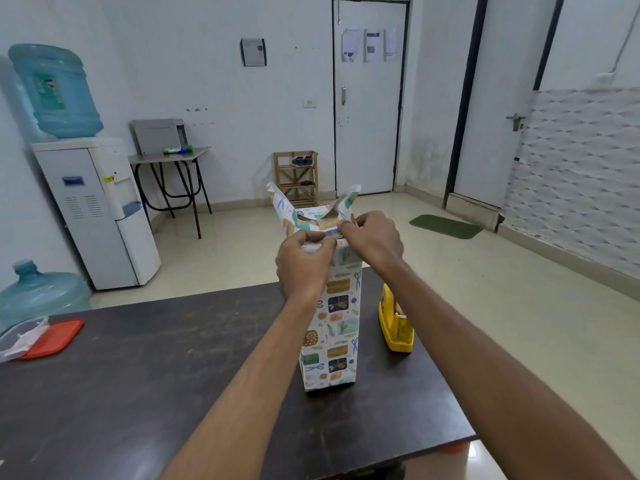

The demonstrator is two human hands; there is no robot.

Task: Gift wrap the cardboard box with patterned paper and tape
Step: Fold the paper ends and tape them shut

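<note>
box (334, 327): stands upright on its short end on the counter (156, 375), toward the far edge and right of middle.
patterned paper (341, 344): white with small gift and bow prints. it covers the side walls of the box from bottom to top.
top end: not closed. two paper flaps stick up at the left and right, and a strip of brown shows in the gap between them.
left hand (304, 265): at the near left corner of the top, fingers curled, pinching the edge of the near flap.
right hand (372, 237): at the near right corner, fingers curled, pinching the paper fold there. its fingertips are almost touching those of the left hand.
arms: both bare, reaching forward, one on each side of the box.
tape dispenser (396, 323): yellow, on the counter just right of the box and not touching it.
red lid (55, 337): flat on the left end of the counter, beside a clear container (20, 336) with something pale inside.
room: water dispenser (93, 213) against the left wall with a spare bottle (38, 296) on the floor by it. small table (169, 157), wooden shoe rack (296, 178) and green mat (445, 226) beyond.
</note>
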